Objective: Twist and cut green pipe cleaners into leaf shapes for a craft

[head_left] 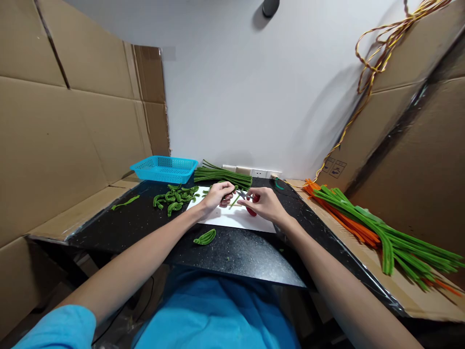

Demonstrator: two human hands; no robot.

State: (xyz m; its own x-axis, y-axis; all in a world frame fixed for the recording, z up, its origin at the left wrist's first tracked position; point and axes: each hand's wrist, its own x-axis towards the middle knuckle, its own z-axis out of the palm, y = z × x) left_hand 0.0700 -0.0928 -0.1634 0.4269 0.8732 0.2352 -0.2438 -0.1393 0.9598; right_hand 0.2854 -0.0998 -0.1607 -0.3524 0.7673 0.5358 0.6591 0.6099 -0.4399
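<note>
My left hand [219, 194] is closed in a pinch on a thin green pipe-cleaner stem [234, 199] over a white sheet [232, 220] on the black table [145, 223]. My right hand [264, 204] grips red-handled scissors [250, 202], whose blades point left at the stem between the two hands. A pile of short bent green pieces [176, 196] lies just left of the sheet. One folded green piece [205, 237] lies near the table's front edge.
A blue plastic basket [164, 168] stands at the back left. A bundle of long green stems [221, 175] lies at the back. More green and orange stems [378, 228] lie on cardboard at right. Cardboard walls stand on both sides.
</note>
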